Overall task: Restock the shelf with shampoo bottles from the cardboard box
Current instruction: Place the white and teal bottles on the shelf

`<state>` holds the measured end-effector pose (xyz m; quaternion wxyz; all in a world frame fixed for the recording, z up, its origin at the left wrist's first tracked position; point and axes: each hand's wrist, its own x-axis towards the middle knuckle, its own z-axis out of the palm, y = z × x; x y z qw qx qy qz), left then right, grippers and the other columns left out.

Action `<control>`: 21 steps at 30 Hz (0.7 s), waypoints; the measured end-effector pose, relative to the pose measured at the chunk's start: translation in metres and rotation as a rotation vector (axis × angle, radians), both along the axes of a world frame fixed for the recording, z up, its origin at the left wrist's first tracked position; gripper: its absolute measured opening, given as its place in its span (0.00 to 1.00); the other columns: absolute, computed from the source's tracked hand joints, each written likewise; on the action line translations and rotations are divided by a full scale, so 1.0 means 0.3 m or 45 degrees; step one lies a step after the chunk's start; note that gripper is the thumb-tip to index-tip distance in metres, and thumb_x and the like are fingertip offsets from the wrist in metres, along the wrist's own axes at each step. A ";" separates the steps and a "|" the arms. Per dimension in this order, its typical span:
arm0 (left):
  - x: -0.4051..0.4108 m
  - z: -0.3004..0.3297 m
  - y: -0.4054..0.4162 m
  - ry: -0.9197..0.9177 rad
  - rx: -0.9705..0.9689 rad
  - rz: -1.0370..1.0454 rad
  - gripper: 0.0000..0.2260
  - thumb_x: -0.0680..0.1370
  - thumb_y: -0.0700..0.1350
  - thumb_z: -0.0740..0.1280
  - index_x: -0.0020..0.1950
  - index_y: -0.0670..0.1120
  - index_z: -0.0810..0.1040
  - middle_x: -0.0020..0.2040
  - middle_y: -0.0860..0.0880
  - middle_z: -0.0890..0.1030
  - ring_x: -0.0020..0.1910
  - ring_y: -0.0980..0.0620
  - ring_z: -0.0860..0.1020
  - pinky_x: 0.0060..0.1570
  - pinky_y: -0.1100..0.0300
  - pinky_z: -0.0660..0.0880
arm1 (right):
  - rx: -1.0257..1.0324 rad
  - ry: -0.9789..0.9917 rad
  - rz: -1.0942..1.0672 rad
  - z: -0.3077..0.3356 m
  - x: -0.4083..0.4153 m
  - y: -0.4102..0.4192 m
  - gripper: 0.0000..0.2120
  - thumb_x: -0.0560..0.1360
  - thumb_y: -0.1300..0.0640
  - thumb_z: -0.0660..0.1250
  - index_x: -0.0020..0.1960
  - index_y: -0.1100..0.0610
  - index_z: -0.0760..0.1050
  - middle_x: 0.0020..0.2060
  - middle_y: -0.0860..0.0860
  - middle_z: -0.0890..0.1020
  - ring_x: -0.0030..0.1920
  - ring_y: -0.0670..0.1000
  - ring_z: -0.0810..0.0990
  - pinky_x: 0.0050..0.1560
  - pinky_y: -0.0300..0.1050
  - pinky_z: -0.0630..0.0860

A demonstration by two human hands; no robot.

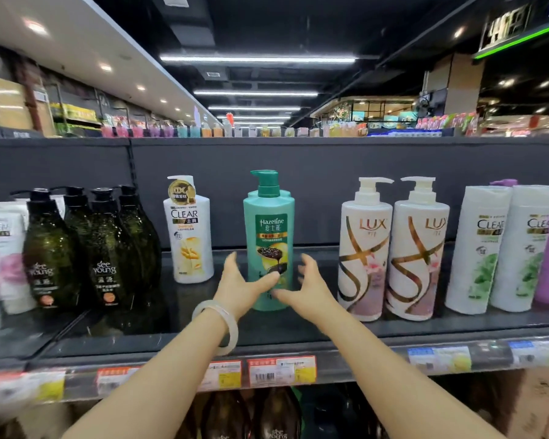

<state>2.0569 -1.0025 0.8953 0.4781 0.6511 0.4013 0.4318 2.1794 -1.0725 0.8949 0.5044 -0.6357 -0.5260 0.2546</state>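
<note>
Both hands, left and right, spread, hide teal bottle's base.

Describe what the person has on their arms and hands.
Both forearms are bare, with no sleeves in view and no gloves. The left wrist carries one pale, milky, translucent bangle, smooth and round. The right hand and its wrist wear nothing visible.

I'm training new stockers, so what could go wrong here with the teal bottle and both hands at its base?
1. The tall teal bottle stands alone with gaps on both sides; a nudge from the left hand or right hand might tip it.
2. It sits near the shelf front, so a topple forward could drop it.
3. The bracelet may snag the price tags.
</note>
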 end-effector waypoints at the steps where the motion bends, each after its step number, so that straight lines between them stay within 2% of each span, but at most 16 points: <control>1: -0.002 -0.009 0.012 0.032 0.004 -0.051 0.41 0.69 0.46 0.75 0.75 0.46 0.54 0.73 0.45 0.65 0.70 0.48 0.66 0.69 0.48 0.66 | -0.003 0.047 0.040 -0.002 -0.006 0.008 0.42 0.71 0.61 0.72 0.76 0.54 0.50 0.71 0.52 0.66 0.64 0.47 0.68 0.61 0.40 0.67; 3: -0.001 -0.015 0.016 0.086 0.070 -0.075 0.33 0.71 0.43 0.73 0.72 0.46 0.61 0.68 0.46 0.71 0.64 0.50 0.72 0.64 0.52 0.71 | 0.028 0.055 0.049 -0.012 -0.017 0.019 0.37 0.71 0.61 0.72 0.73 0.53 0.55 0.68 0.51 0.70 0.59 0.45 0.71 0.59 0.40 0.70; 6: -0.006 -0.018 0.018 0.142 0.160 -0.024 0.27 0.72 0.43 0.72 0.69 0.46 0.66 0.65 0.46 0.74 0.63 0.49 0.73 0.63 0.52 0.73 | 0.054 0.014 -0.006 -0.020 -0.019 0.020 0.36 0.70 0.60 0.72 0.73 0.52 0.57 0.68 0.50 0.70 0.60 0.45 0.71 0.62 0.42 0.70; 12: -0.005 -0.031 -0.006 0.143 0.210 -0.012 0.24 0.73 0.42 0.71 0.66 0.47 0.67 0.63 0.47 0.76 0.62 0.49 0.75 0.62 0.50 0.74 | 0.092 -0.066 -0.088 -0.050 -0.014 0.001 0.38 0.69 0.59 0.73 0.73 0.52 0.58 0.69 0.50 0.69 0.65 0.47 0.69 0.62 0.41 0.68; 17: -0.003 -0.038 -0.035 0.152 0.226 -0.035 0.25 0.73 0.43 0.71 0.67 0.48 0.66 0.64 0.48 0.75 0.63 0.50 0.74 0.62 0.52 0.74 | 0.135 -0.084 -0.143 -0.057 -0.004 -0.022 0.36 0.69 0.59 0.74 0.71 0.52 0.60 0.66 0.50 0.70 0.60 0.44 0.70 0.59 0.39 0.69; 21: -0.010 -0.039 -0.051 0.159 0.233 -0.035 0.25 0.73 0.43 0.72 0.66 0.48 0.66 0.64 0.48 0.75 0.62 0.49 0.75 0.61 0.51 0.75 | 0.140 -0.097 -0.175 -0.063 -0.010 -0.022 0.35 0.68 0.58 0.74 0.69 0.51 0.60 0.66 0.50 0.71 0.64 0.48 0.71 0.63 0.46 0.72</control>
